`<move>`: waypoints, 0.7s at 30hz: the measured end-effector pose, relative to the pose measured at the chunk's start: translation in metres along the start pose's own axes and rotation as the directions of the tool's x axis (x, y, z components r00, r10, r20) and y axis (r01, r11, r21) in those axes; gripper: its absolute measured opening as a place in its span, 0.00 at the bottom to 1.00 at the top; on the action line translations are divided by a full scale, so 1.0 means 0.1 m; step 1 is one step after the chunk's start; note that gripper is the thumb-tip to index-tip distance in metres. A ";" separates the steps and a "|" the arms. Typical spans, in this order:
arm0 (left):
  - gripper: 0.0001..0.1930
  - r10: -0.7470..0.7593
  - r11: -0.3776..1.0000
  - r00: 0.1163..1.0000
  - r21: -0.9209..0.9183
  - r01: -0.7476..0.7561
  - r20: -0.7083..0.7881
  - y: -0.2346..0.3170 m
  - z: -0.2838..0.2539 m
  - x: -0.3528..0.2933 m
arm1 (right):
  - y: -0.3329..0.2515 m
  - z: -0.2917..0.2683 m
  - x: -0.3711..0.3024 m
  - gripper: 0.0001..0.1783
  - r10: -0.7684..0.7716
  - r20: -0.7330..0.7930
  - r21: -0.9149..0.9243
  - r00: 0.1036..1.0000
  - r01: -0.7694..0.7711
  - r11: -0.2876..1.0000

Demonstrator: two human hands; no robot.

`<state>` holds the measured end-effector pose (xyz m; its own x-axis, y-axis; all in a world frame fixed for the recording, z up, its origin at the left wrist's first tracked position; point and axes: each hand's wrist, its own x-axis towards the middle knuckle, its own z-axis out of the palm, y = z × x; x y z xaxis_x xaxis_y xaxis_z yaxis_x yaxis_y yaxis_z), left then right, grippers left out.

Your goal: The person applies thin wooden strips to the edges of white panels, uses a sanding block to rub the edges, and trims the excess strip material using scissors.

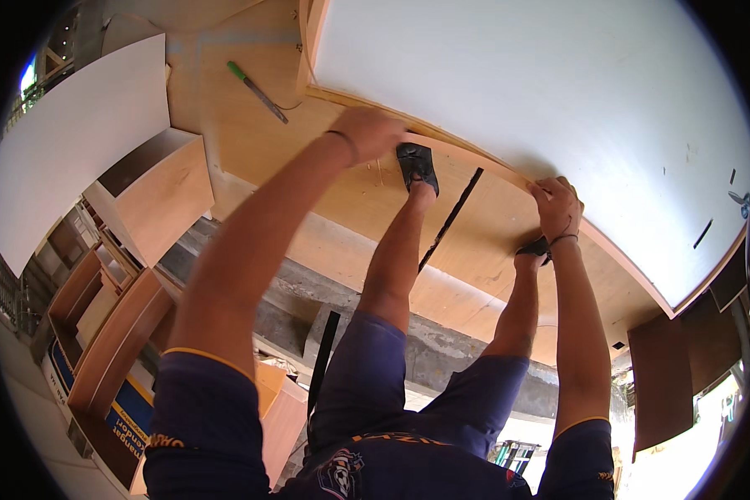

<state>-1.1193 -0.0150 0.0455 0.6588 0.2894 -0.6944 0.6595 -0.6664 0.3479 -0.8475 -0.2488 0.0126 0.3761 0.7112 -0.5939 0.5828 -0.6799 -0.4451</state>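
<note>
A large white panel [508,75] fills the upper right, its near edge facing me. Along that edge runs a thin wood-coloured edging strip [462,152], bowed slightly away from the panel between my hands. My left hand [368,133], a little blurred, is closed around the strip's left end. With its thumb and bent fingers, my right hand [558,204] pinches the strip against the panel edge farther right. Both of my feet stand on the wooden board under the strip, in dark shoes.
A slim green-handled tool [258,92] lies on the wooden board [250,142] at upper left. A black strip [450,218] lies between my feet. A pale open box [162,196] and wooden frames [112,350] stand at left. Brown panels [662,383] are at right.
</note>
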 end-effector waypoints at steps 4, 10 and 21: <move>0.11 -0.060 0.991 0.994 0.112 0.071 -0.097 -1.08 -0.49 -0.70 | 0.01 -0.06 0.02 0.13 0.113 0.086 -0.013 0.990 -0.112 0.994; 0.11 -0.229 0.970 0.973 0.074 0.230 -0.021 -1.80 -0.80 -0.95 | 0.00 -0.12 0.04 0.14 0.125 0.094 -0.039 0.988 -0.122 0.992; 0.11 -0.264 0.962 0.961 0.085 0.258 0.080 -1.96 -0.74 -0.53 | -0.07 -0.17 0.04 0.11 0.087 0.099 0.010 0.991 -0.089 0.996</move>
<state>-1.2568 0.1514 0.0608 0.4298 0.3994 -0.8098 0.7740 -0.6249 0.1025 -0.8377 -0.2385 0.0244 0.3523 0.6278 -0.6940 0.5402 -0.7420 -0.3970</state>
